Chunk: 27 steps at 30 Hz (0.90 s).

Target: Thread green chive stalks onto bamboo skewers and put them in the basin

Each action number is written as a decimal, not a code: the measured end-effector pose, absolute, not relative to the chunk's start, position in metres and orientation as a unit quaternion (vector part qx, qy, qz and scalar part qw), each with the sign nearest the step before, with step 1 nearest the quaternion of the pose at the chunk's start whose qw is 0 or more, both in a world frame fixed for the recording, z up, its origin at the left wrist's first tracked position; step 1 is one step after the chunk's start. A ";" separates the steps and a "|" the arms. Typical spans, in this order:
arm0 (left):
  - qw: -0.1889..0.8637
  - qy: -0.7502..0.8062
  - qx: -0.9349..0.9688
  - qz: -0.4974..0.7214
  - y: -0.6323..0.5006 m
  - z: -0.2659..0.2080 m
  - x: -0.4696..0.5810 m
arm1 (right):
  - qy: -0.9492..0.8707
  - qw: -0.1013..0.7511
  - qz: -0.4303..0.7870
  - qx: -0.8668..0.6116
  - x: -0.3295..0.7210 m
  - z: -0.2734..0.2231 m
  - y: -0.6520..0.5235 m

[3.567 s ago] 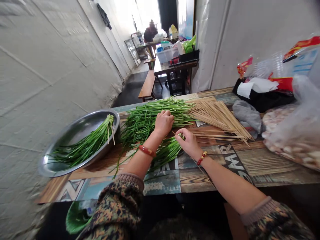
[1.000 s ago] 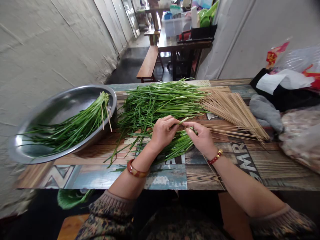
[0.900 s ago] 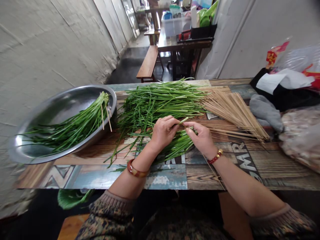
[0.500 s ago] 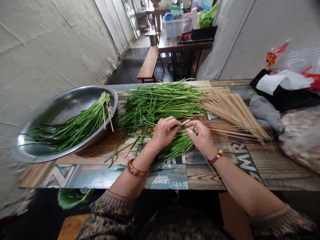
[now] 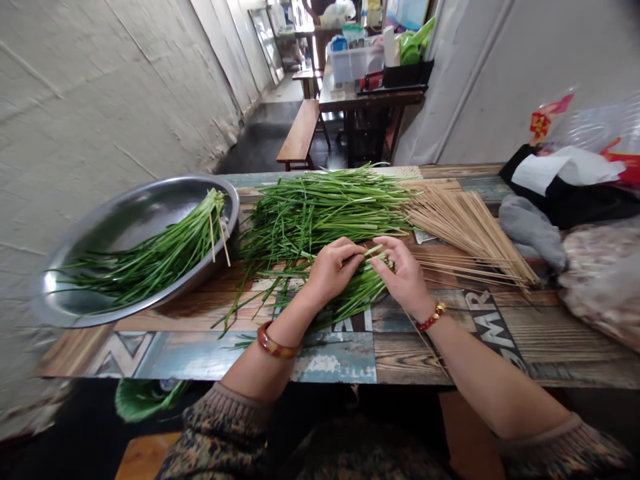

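My left hand is closed in a pinch on the pale end of a garlic chive stalk. Close to its right, my right hand curls round the stalk ends of a small bunch of chives, its thumb and forefinger slightly apart at the tips. The leaves of this bunch run left beneath both hands. Thin skewers stick out below the right wrist; their upper ends are hidden. Behind the hands lies a large heap of chives, beside a fan of bamboo skewers.
A metal basin on the left holds chives threaded on two skewers. Plastic bags and a grey cloth-like bundle lie at the right. The patchwork wooden table ends just before my body. A bench stands beyond.
The right thumb and forefinger have parted a little from the left fingertips. Both hands stay over the same bunch. The whole view has shifted slightly.
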State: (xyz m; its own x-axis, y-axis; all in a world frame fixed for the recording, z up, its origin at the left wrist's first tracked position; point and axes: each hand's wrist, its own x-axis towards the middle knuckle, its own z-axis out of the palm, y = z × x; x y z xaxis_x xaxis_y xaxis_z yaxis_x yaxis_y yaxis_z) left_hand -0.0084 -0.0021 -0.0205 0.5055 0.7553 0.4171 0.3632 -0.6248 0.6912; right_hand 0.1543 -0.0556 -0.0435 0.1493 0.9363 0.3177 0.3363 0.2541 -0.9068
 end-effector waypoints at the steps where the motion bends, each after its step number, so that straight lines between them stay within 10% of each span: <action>1: 0.267 0.334 0.828 0.362 -0.002 -0.021 -0.008 | -0.591 0.526 0.282 -0.542 0.154 -0.043 -0.056; 12: 0.262 0.314 0.862 0.301 -0.003 -0.020 -0.009 | -0.618 0.472 0.218 -0.590 0.154 -0.049 -0.056; 27: 0.152 0.507 0.638 0.560 0.026 0.004 -0.069 | -0.631 0.448 0.244 -0.585 0.155 -0.049 -0.054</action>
State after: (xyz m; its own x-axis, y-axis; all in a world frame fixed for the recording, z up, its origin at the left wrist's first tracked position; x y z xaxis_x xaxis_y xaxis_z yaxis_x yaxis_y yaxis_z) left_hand -0.0691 0.0264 0.0041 -0.1405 0.8167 0.5597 0.4754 -0.4402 0.7617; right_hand 0.1553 -0.0540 -0.0493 0.0849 0.9566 0.2788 0.5194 0.1963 -0.8317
